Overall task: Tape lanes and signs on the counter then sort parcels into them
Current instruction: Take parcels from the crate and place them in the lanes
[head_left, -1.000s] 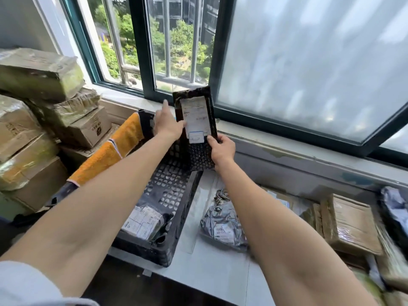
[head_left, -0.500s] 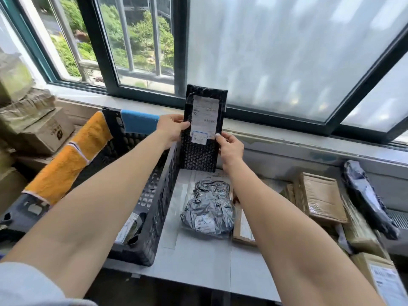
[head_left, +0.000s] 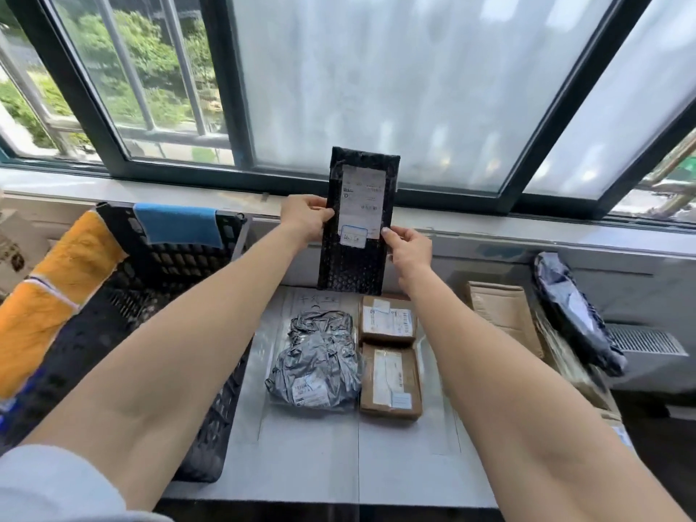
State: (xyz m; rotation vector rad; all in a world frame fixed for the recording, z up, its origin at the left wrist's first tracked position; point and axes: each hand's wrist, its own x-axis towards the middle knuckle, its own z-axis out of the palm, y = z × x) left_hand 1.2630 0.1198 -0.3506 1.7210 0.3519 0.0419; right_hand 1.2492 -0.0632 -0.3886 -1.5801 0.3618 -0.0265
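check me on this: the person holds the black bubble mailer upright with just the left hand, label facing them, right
Not quite. The head view shows both hands on the black bubble mailer: the left hand grips its left edge and the right hand pinches its right edge. The rest stands: it is upright, with its label facing the person.

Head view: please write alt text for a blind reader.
The left hand and right hand hold a black bubble mailer upright before a window, label facing the camera. Below, on the counter, lie a grey poly bag and two brown boxes.
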